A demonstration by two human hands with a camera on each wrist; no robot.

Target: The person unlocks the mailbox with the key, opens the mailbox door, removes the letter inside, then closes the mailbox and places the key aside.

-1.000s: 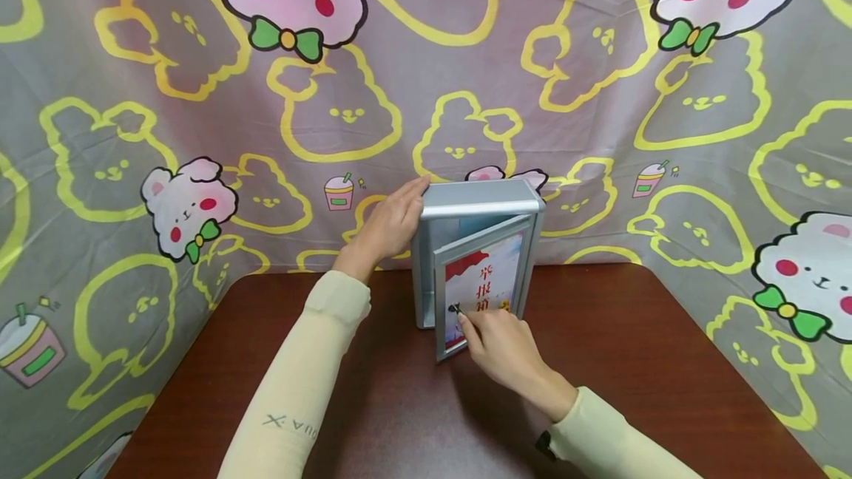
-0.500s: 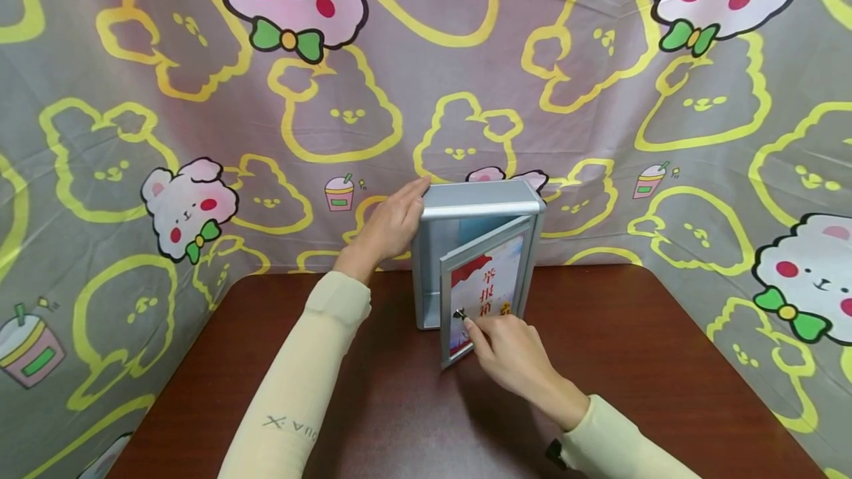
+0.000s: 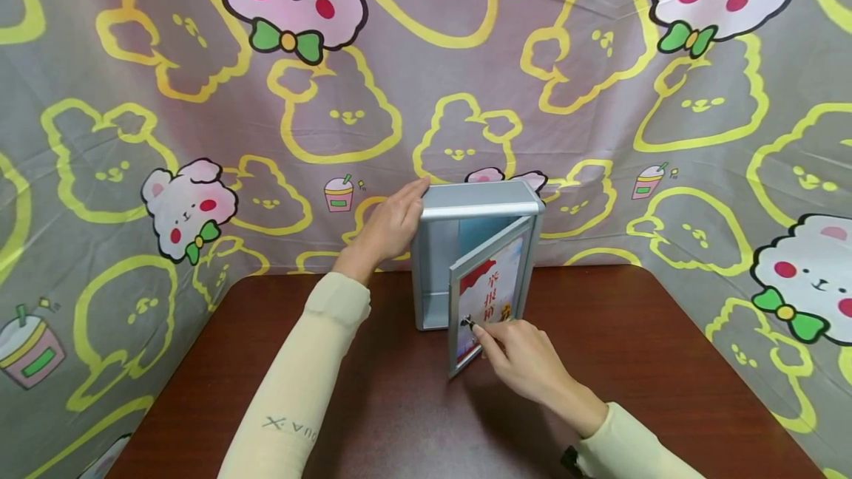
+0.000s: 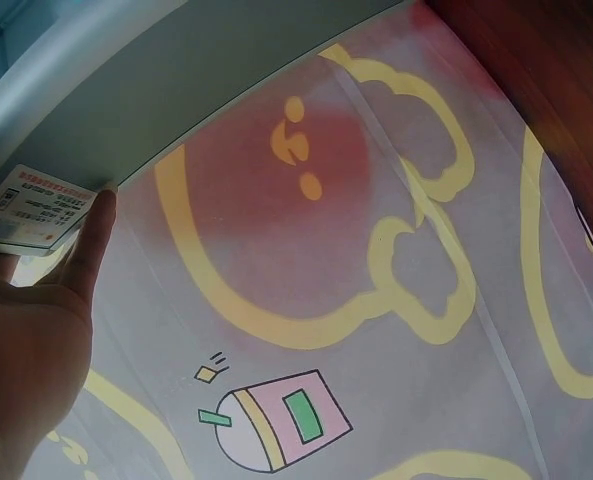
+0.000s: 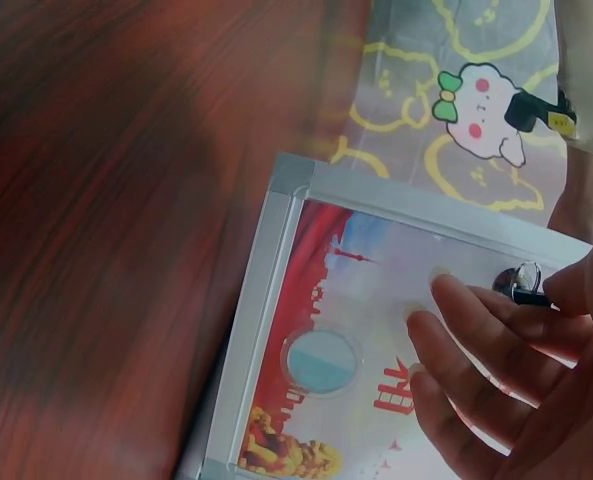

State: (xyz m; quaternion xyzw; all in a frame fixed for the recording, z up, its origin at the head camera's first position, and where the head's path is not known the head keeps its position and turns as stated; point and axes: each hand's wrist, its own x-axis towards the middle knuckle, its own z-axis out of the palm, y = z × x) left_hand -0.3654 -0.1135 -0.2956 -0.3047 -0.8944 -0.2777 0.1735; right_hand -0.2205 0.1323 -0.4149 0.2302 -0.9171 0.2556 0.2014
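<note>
Rectangular metallic box (image 3: 482,198), silver-framed door (image 3: 491,290)

Left fingers (image 3: 404,202) lie extended, raised above the pinching right fingers (image 5: 501,348).

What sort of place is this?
Probably a small staged tabletop corner, perhaps for filming: cartoon-print cloth hangs behind and along both sides of a brown table, where a silver box stands.

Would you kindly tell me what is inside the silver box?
Inside the silver box, grey inner walls and a light-blue patch show; the partly open door covers the lower-right interior, so anything there cannot be seen.
</note>
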